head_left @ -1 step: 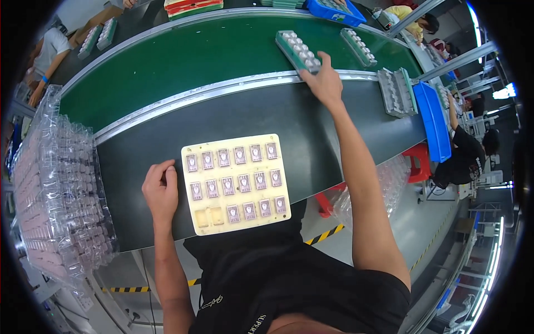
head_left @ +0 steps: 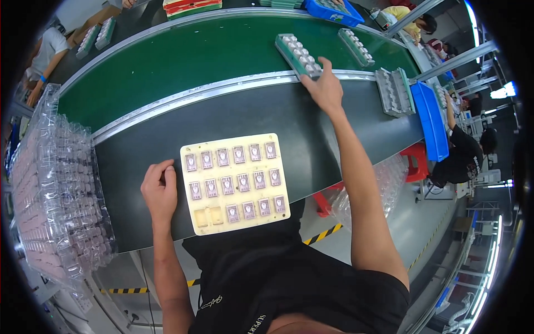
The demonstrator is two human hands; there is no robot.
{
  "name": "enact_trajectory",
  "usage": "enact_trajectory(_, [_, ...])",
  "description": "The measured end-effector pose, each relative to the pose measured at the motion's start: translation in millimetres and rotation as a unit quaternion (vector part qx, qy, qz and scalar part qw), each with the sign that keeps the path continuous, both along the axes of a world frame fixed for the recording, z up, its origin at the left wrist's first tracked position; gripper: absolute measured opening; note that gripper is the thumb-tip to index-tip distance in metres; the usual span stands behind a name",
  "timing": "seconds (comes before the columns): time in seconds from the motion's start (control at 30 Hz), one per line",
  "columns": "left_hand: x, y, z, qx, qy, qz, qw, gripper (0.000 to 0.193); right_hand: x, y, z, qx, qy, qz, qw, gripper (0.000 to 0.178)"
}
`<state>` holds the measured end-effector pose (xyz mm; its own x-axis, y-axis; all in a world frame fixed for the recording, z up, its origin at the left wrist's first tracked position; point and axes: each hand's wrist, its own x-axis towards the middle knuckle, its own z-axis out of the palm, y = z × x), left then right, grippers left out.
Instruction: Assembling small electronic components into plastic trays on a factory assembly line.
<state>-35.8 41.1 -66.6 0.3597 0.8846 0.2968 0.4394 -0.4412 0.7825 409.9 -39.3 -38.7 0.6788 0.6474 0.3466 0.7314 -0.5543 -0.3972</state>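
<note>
On the green conveyor, a long clear-and-green tray (head_left: pixel 285 53) carries two rows of round white parts. My right hand (head_left: pixel 327 92) spans its near end, thumb on one side and fingers on the other; the fingers' undersides are hidden. That end reaches over the metal rail. My left hand (head_left: pixel 160 186) rests on the dark table with fingers curled and nothing visible in them. Just right of it lies a cream plate (head_left: pixel 239 170) with rows of small purple-grey rectangular pieces in its pockets. Two pockets (head_left: pixel 209 216) at its near left corner hold no piece.
Stacked clear plastic trays (head_left: pixel 58 195) rise at the left edge. A metal rail (head_left: pixel 206 96) separates table and conveyor. Another white-part tray (head_left: pixel 356 47) lies farther right. A clear tray (head_left: pixel 394 92) and a blue bin (head_left: pixel 431 122) sit at the table's right end. Co-workers are nearby.
My right hand and the tray of white parts have come slightly nearer to me. My left hand and the cream plate stay in place.
</note>
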Motion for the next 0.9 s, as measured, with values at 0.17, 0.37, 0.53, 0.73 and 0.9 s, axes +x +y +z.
enact_trajectory(0.17, [-2, 0, 2, 0.011, 0.01, -0.023, 1.0, 0.012, -62, -65, 24, -0.026, 0.002, -0.058, 0.998, 0.073])
enact_trajectory(0.37, [1, 0, -3, 0.016, 0.012, -0.055, 0.998, 0.012, -126, -143, 9, -0.077, -0.025, -0.087, 0.993, 0.074])
enact_trajectory(0.53, [-1, -1, -5, -0.009, -0.004, -0.057, 0.998, 0.013, -151, -170, 22, -0.12, 0.007, -0.097, 0.988, 0.077])
enact_trajectory(0.73, [-1, 0, -11, -0.005, -0.018, -0.062, 0.998, 0.014, -74, -163, 14, 0.126, 0.391, -0.049, 0.91, 0.047])
enact_trajectory(0.9, [-4, -2, -8, -0.005, -0.012, -0.052, 0.999, 0.014, -27, -150, 11, 0.026, 0.547, 0.005, 0.836, 0.035])
